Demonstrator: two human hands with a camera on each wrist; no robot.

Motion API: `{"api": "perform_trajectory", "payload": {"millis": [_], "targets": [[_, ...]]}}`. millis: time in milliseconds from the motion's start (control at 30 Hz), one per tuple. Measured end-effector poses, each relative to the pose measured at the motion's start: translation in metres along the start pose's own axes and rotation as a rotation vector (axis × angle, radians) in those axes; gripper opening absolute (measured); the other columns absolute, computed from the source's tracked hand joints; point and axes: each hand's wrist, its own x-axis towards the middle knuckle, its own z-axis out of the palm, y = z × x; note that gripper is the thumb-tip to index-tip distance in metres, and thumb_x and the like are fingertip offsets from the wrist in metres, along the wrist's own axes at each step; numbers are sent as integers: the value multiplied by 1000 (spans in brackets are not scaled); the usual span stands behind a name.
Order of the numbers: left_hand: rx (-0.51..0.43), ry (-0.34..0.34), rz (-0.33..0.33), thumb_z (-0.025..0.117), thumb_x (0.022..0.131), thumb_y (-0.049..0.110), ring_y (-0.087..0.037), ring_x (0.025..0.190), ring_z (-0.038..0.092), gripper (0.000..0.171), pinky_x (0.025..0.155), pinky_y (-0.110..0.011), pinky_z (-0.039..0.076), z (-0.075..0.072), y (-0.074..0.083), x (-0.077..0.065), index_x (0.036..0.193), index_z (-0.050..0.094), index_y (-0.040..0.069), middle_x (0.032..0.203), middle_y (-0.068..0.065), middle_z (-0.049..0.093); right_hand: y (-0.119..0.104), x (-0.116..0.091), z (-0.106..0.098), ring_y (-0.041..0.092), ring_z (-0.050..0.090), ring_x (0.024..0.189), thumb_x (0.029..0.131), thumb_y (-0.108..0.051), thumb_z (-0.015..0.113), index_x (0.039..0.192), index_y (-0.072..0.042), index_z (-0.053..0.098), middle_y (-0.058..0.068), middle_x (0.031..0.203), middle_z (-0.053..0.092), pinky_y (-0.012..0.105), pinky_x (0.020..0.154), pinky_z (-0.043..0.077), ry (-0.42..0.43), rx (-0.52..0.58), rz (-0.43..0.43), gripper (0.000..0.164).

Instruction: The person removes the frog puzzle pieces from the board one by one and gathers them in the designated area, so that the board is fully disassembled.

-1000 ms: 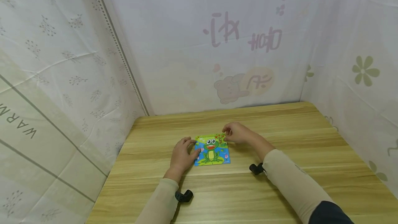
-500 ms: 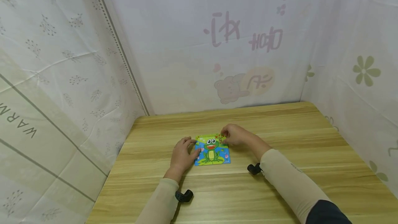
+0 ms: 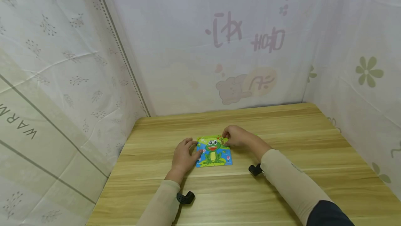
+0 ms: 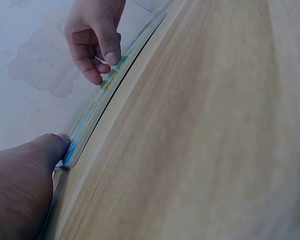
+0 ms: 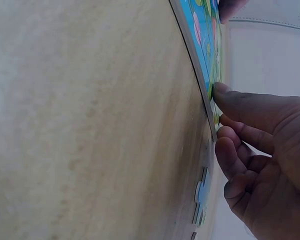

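Note:
A square frog jigsaw puzzle (image 3: 213, 156), green and blue, lies flat on the wooden table. My left hand (image 3: 184, 154) rests at its left side, thumb on the edge, the other fingers loosely bent near the upper left corner. At the far right corner, my right hand (image 3: 236, 135) has thumb and forefinger on either side of the corner puzzle piece (image 3: 222, 141), which carries a tree. The right wrist view shows that thumb on the puzzle's top face, with the remaining fingers curled beyond the edge.
In the right wrist view, a loose blue jigsaw piece (image 5: 200, 195) lies on the table (image 5: 115, 125) past the right hand, with part of another below it. Patterned white cloth (image 3: 188, 62) hangs around the table's back and sides.
My right hand has shifted slightly left and down onto the puzzle's far right corner. The left hand and the puzzle stay where they were.

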Motion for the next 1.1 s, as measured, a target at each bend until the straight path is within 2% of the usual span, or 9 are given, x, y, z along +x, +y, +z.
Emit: {"api": "perform_trajectory", "payload": {"millis": [367, 767, 1100], "targets": [[5, -7, -6, 77, 95, 47, -35, 142, 47, 45, 117, -58, 39, 1, 0, 0, 131, 70, 21, 151, -6, 54, -1, 2, -4, 20, 55, 91, 86, -12, 89, 110, -6, 68, 5, 99, 60, 35, 84, 52, -38, 37, 17, 32], [17, -7, -13, 77, 95, 47, -34, 142, 47, 44, 117, -59, 38, 3, -2, 1, 131, 70, 22, 152, -6, 54, -1, 3, -3, 21, 59, 94, 79, -11, 94, 104, -9, 65, 5, 101, 62, 35, 85, 55, 30, 98, 33, 38], [16, -8, -14, 76, 95, 47, -34, 142, 48, 44, 118, -57, 39, 2, -1, 0, 131, 70, 22, 151, -6, 54, 0, 6, -1, 20, 59, 91, 79, -8, 92, 110, -8, 67, 4, 98, 64, 34, 84, 54, 25, 99, 8, 39]]}}
